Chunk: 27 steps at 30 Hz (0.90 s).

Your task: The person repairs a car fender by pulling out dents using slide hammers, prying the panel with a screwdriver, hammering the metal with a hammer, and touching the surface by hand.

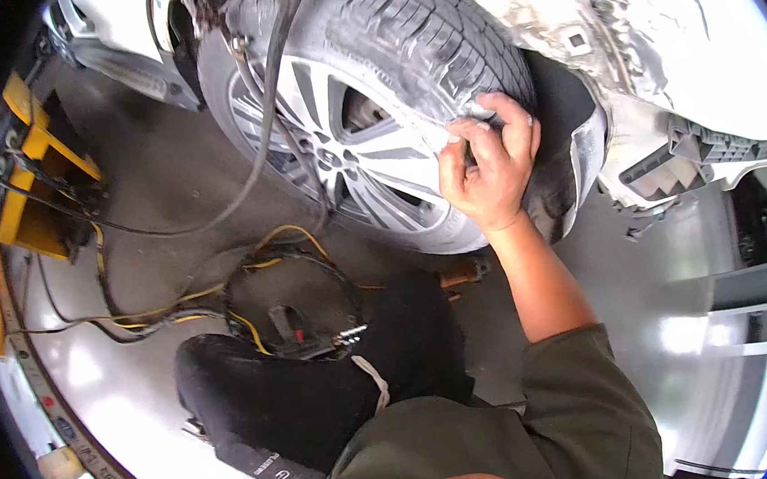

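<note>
My right hand [494, 173] is raised against the lower right part of a tire [421, 40], near the edge of its silver spoked rim [337, 159]. The fingers are curled and the thumb is drawn in towards them. Something small and greyish shows at the fingertips, too small to name. Grey smears mark the tire's sidewall and tread. Right beside the hand is a dark wheel-arch liner [566, 132]. My left hand is out of view.
A white car body [685, 40] with bare, scraped metal stands at the upper right. Black and yellow cables [288, 239] lie coiled on the grey floor [169, 181]. A yellow machine [41, 178] is at the left. A black tool [293, 329] lies by my legs.
</note>
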Tool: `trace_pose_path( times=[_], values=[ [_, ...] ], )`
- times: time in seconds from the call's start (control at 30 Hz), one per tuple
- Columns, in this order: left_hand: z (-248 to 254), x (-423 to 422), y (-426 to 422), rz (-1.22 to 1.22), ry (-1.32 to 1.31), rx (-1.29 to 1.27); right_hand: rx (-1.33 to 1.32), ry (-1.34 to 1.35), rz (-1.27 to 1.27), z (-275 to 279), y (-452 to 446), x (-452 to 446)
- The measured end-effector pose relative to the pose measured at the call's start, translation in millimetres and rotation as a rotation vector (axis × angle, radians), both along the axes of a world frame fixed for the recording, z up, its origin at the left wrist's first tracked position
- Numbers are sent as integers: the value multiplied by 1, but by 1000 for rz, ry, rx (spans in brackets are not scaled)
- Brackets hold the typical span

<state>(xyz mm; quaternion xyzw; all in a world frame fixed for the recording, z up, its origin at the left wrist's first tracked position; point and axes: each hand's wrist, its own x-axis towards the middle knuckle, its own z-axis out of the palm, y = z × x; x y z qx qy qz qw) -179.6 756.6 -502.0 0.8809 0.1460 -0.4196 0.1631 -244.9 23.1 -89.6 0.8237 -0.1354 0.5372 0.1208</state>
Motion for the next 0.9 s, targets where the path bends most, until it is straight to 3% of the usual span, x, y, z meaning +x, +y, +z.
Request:
trace_pose_path(
  times=[0.23, 0.33, 0.37, 0.4, 0.5, 0.53, 0.57, 0.67, 0.77, 0.83, 0.9],
  values=[
    [78, 0, 52, 80, -149, 113, 96, -98, 114, -7, -8, -3],
    [116, 24, 45, 3, -214, 144, 127, -86, 153, -5, -8, -7],
    [134, 34, 35, -78, -229, 156, 129, -83, 164, -4, -9, -8],
    [123, 57, 52, -584, -331, 173, 123, -93, 175, -5, -10, -7],
    [201, 100, -30, -797, -364, 249, 143, -93, 202, 0, -7, -9],
    [185, 136, -22, -973, -386, 369, 167, -83, 205, 6, -4, -12],
    [256, 131, -91, -767, -440, 477, 192, -72, 208, 7, -1, -15],
    [279, 217, -112, -1165, -660, 620, 213, -85, 228, 6, 0, -15],
    [349, 263, -183, -1603, -727, 655, 180, -103, 245, 7, -1, -19],
    [394, 264, -242, -1789, -684, 797, 142, -137, 266, 7, -1, -17],
    [440, 248, -288, -2089, -659, 742, 136, -130, 299, 7, -2, -17]
  ],
)
